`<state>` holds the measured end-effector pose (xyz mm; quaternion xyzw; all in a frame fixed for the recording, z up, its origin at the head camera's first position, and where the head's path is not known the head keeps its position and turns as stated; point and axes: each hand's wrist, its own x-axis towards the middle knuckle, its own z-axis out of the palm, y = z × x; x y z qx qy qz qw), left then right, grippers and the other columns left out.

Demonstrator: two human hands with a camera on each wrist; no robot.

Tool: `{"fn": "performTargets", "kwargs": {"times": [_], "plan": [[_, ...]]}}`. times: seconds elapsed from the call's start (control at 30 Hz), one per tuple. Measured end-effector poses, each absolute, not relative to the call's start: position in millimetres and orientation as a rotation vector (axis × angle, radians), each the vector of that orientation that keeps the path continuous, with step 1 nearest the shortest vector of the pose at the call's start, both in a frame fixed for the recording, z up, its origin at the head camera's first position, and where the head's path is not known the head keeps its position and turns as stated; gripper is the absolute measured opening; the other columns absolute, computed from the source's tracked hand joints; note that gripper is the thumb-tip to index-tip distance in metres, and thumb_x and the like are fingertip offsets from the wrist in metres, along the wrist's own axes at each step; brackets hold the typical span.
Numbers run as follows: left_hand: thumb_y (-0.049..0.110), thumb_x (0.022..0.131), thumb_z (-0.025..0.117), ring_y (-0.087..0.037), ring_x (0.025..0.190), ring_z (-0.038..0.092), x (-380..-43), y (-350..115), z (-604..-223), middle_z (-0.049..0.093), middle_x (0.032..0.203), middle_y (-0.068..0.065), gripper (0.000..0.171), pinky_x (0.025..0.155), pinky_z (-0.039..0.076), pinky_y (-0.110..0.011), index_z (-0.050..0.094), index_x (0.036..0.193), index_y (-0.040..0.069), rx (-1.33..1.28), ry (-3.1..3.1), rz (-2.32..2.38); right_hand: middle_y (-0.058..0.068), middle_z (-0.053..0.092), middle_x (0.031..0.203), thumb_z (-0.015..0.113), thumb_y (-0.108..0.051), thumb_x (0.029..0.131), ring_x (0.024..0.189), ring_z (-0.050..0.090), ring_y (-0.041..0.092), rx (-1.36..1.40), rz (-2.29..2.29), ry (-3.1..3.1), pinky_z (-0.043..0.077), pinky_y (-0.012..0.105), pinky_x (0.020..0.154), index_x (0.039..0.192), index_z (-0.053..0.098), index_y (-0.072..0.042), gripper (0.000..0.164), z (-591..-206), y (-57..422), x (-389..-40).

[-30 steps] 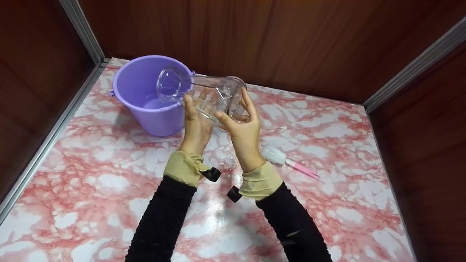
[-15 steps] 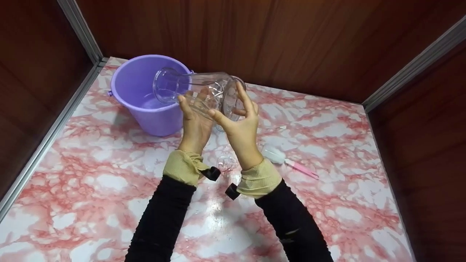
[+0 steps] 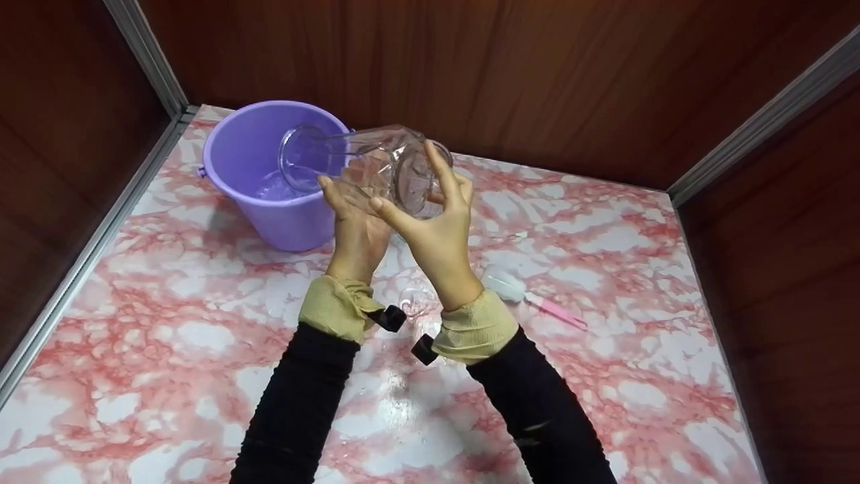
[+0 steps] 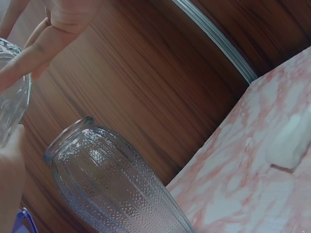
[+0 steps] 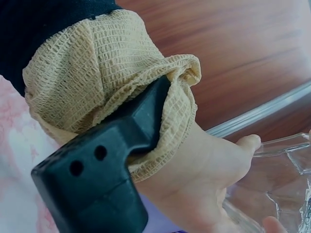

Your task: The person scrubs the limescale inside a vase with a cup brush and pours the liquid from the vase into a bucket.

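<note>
A clear glass vase (image 3: 376,168) is held in both hands, lying nearly sideways in the air. Its flared mouth is over the purple bucket (image 3: 295,222), with rippling water visible at the bucket's bottom. My left hand (image 3: 356,232) supports the vase's body from below, thumb on the near side, with its other fingers seen through the glass. Around the base end, my right hand (image 3: 440,228) grips with thumb and fingers spread. Behind the hands stands a second glass vase (image 4: 112,179), ribbed and covered in droplets, mostly hidden in the head view.
To the right of the right wrist lies a bottle brush (image 3: 507,286) with a white sponge head and pink handle. A wet patch (image 3: 416,302) shines on the marbled tabletop (image 3: 645,396). Dark wooden panels (image 3: 504,74) rise at the back and both sides.
Both hands have shifted slightly left with the vase. Its base end has come up and turned more into view, while the mouth is farther over the bucket. Water at the bucket's bottom now ripples.
</note>
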<state>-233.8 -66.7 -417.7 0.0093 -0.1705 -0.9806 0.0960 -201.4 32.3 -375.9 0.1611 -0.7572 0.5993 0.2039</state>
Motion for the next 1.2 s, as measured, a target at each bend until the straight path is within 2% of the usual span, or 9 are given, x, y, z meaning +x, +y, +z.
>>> {"fn": "performTargets", "kwargs": {"times": [0.13, 0.27, 0.43, 0.57, 0.73, 0.93, 1.03, 1.13, 1.2], "plan": [[0.071, 0.089, 0.006, -0.027, 0.147, 0.004, -231.5, -67.2, -416.8, -0.012, 0.161, -0.005, 0.078, 0.118, 0.017, -0.043, -0.028, 0.147, 0.032, 0.044, -0.524, -2.893, 0.009, 0.041, 0.128, 0.09, -0.032, 0.065, 0.109, 0.044, 0.026, 0.502, 1.594, -2.115, 0.045, 0.033, 0.086, 0.144, 0.047, -0.014, 0.091, -372.2, 28.3, -200.1], [0.072, 0.088, 0.004, -0.026, 0.147, 0.005, -230.2, -68.7, -416.6, -0.009, 0.161, -0.006, 0.075, 0.117, 0.018, -0.044, -0.029, 0.146, 0.037, 0.025, -0.51, -2.888, 0.01, 0.04, 0.126, 0.089, -0.03, 0.066, 0.113, 0.042, 0.021, 0.546, 1.535, -2.116, 0.044, 0.032, 0.088, 0.143, 0.047, -0.011, 0.09, -368.6, 24.0, -198.5], [0.076, 0.086, 0.005, -0.027, 0.143, 0.022, -229.1, -71.5, -416.7, 0.012, 0.159, -0.011, 0.087, 0.114, 0.028, -0.039, -0.011, 0.154, 0.025, -0.013, -0.402, -2.933, 0.011, 0.039, 0.125, 0.089, -0.032, 0.067, 0.112, 0.041, 0.024, 0.576, 1.48, -2.156, 0.042, 0.032, 0.089, 0.143, 0.047, -0.011, 0.09, -364.0, 19.2, -196.2], [0.078, 0.086, 0.007, -0.027, 0.141, 0.027, -227.8, -72.8, -416.4, 0.019, 0.157, -0.012, 0.094, 0.112, 0.032, -0.038, 0.001, 0.155, 0.016, -0.037, -0.325, -2.955, 0.01, 0.038, 0.125, 0.088, -0.034, 0.067, 0.112, 0.04, 0.025, 0.573, 1.48, -2.188, 0.041, 0.031, 0.089, 0.144, 0.046, -0.013, 0.091, -363.3, 17.1, -194.7], [0.077, 0.086, 0.008, -0.028, 0.142, 0.023, -225.7, -73.4, -418.6, 0.013, 0.159, -0.011, 0.089, 0.112, 0.031, -0.041, -0.008, 0.155, 0.023, -0.006, -0.366, -2.953, 0.009, 0.038, 0.123, 0.088, -0.033, 0.067, 0.11, 0.041, 0.025, 0.565, 1.48, -2.188, 0.042, 0.035, 0.088, 0.144, 0.046, -0.013, 0.09, -366.6, 17.4, -193.6], [0.074, 0.088, 0.01, -0.027, 0.144, 0.018, -225.0, -72.2, -421.4, 0.006, 0.16, -0.009, 0.08, 0.113, 0.029, -0.042, -0.018, 0.151, 0.033, 0.033, -0.452, -2.93, 0.009, 0.039, 0.121, 0.088, -0.033, 0.067, 0.107, 0.042, 0.017, 0.528, 1.498, -2.189, 0.044, 0.03, 0.087, 0.143, 0.046, -0.015, 0.089, -370.6, 21.9, -192.7], [0.071, 0.091, 0.011, -0.026, 0.144, 0.019, -225.4, -71.7, -422.0, 0.008, 0.16, -0.006, 0.078, 0.114, 0.028, -0.042, -0.014, 0.153, 0.031, 0.026, -0.492, -2.908, 0.009, 0.04, 0.123, 0.088, -0.033, 0.067, 0.105, 0.044, 0.021, 0.496, 1.56, -2.186, 0.046, 0.032, 0.085, 0.143, 0.045, -0.017, 0.089, -374.4, 26.0, -192.7], [0.066, 0.094, 0.011, -0.027, 0.141, 0.026, -226.5, -71.6, -423.2, 0.019, 0.158, -0.01, 0.078, 0.112, 0.031, -0.042, 0.002, 0.156, 0.019, 0.002, -0.495, -2.884, 0.012, 0.04, 0.128, 0.087, -0.032, 0.069, 0.103, 0.048, 0.027, 0.463, 1.658, -2.181, 0.049, 0.036, 0.084, 0.143, 0.043, -0.018, 0.087, -380.5, 30.4, -193.2], [0.062, 0.096, 0.013, -0.027, 0.14, 0.03, -226.3, -72.0, -425.0, 0.023, 0.157, -0.011, 0.075, 0.11, 0.034, -0.041, 0.009, 0.155, 0.015, 0.019, -0.526, -2.881, 0.014, 0.039, 0.133, 0.085, -0.031, 0.071, 0.102, 0.049, 0.031, 0.437, 1.742, -2.175, 0.051, 0.04, 0.084, 0.144, 0.042, -0.019, 0.085, -385.3, 33.6, -193.7]]}}
